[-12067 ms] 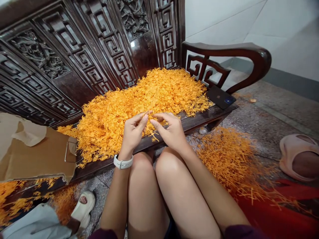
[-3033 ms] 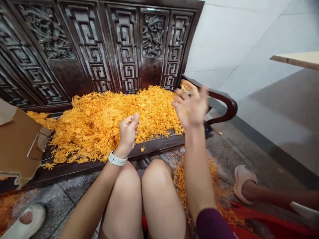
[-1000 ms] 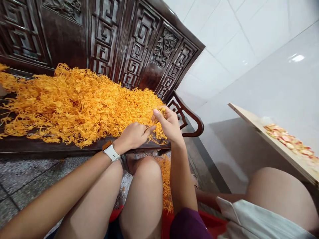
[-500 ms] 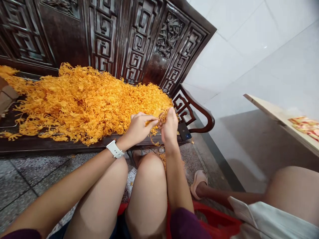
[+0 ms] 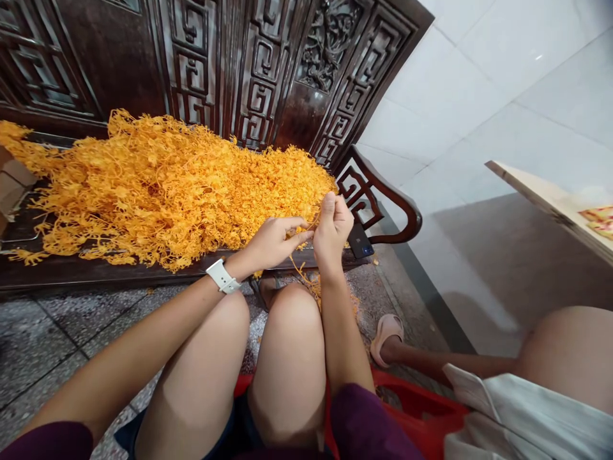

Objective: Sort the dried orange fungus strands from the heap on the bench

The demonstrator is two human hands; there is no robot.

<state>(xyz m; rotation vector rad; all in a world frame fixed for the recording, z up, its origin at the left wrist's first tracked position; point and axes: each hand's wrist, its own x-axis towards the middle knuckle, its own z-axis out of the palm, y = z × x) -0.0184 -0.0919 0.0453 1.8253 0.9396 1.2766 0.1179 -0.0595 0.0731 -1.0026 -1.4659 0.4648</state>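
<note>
A large heap of orange stringy plastic pieces [image 5: 167, 185] lies along the dark wooden bench. In front of the heap's right end, my left hand [image 5: 278, 241], with a white watch on its wrist, pinches a thin orange strand between thumb and fingers. Beside it, my right hand [image 5: 332, 230] is closed around orange strands, its thumb pointing up; most of what it holds is hidden by the fingers. The two hands almost touch. A loose orange strand [image 5: 301, 271] hangs below them.
A black phone [image 5: 359, 241] lies at the bench's right end, by the curved armrest [image 5: 412, 217]. A cardboard box [image 5: 12, 182] sits at far left. Another person's leg [image 5: 431, 363] and a wooden board [image 5: 541, 198] are at right. A red stool [image 5: 416, 415] shows below.
My right hand has closed more, and the orange piece that showed at its fingers is now mostly hidden. The whole view has shifted slightly.
</note>
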